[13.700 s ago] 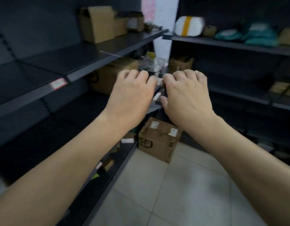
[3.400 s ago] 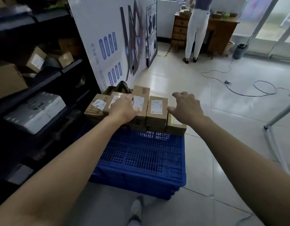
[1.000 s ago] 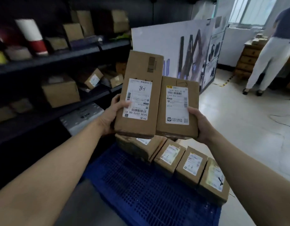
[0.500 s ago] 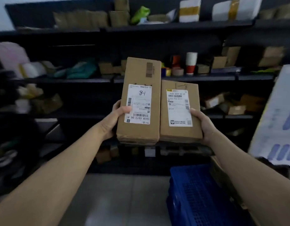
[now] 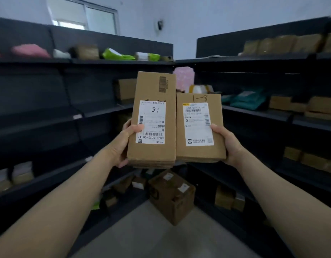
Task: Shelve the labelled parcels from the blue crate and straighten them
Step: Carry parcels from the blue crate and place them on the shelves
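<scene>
Dark metal shelving [image 5: 97, 112] runs down the left and meets a second run of shelving [image 5: 263, 116] on the right in a corner, under a pale wall with a high window [image 5: 82, 17]. Cardboard boxes and soft mailers sit scattered on the shelves — a green bag [image 5: 117, 55] on the top left shelf, teal bags [image 5: 248, 100] on the right, and a row of blurred brown boxes [image 5: 280, 44] along the top right. On the pale tiled floor [image 5: 146, 237] in the corner stands a large cardboard box [image 5: 171, 195] with white stickers, turned at an angle.

Two labelled parcels are held up side by side in the middle of the view, their long edges touching. The left hand [image 5: 122, 146] is closed on the taller parcel [image 5: 153, 120], thumb across the front edge of its white label and fingers hidden behind; that label is upside down and has "8-1" handwritten on it. The right hand [image 5: 228, 144] grips the shorter parcel [image 5: 199, 127] the same way — thumb on the front by the label's right edge, fingers behind. "1-8" is written in pen on the cardboard above its label. Both parcels stand upright, faces toward the camera, in the air in front of the shelves and touching none of them. The bare forearms reach up from the bottom corners of the view.
</scene>
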Action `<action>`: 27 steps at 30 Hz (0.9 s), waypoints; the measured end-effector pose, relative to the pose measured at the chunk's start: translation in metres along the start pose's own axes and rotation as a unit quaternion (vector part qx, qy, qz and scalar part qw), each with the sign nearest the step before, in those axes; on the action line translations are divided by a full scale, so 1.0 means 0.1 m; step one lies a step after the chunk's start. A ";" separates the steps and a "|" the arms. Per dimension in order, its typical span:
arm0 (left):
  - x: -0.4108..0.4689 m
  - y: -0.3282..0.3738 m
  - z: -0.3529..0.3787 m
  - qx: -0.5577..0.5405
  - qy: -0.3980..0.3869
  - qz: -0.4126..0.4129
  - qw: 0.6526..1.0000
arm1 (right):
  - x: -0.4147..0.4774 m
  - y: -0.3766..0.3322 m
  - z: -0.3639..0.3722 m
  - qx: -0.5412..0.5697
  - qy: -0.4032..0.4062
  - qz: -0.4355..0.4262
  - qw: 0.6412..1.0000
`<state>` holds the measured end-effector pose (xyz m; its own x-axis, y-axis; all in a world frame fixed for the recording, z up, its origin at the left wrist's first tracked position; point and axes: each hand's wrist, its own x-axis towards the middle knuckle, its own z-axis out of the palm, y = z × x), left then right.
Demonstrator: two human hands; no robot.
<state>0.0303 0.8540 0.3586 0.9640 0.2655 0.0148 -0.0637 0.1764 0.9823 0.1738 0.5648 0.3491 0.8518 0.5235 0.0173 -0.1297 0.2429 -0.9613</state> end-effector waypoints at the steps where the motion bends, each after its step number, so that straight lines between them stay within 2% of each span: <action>1: 0.00 0.06 -0.27 0.004 0.017 0.011 1.000 | 0.19 0.04 0.25 -0.002 -0.016 -0.002 1.000; 9: -0.28 0.42 -2.04 0.020 0.150 0.041 0.988 | 1.36 0.46 2.08 0.005 -0.130 0.030 0.991; 15: -0.72 0.50 -3.16 0.017 0.262 0.042 0.964 | 1.94 0.85 3.37 -0.015 -0.242 0.080 0.967; 22: -1.09 0.63 -3.97 0.009 0.389 0.060 0.919 | 2.50 1.25 4.61 0.001 -0.346 0.127 0.929; 27: -1.17 0.88 -4.35 0.025 0.460 0.094 0.882 | 2.90 1.32 5.36 0.005 -0.405 0.125 0.906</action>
<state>-0.2007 1.2505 0.3621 0.3175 0.9473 0.0434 -0.1670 0.0108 0.9859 0.1318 1.1867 0.3749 0.1441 0.9896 -0.0014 -0.2749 0.0387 -0.9607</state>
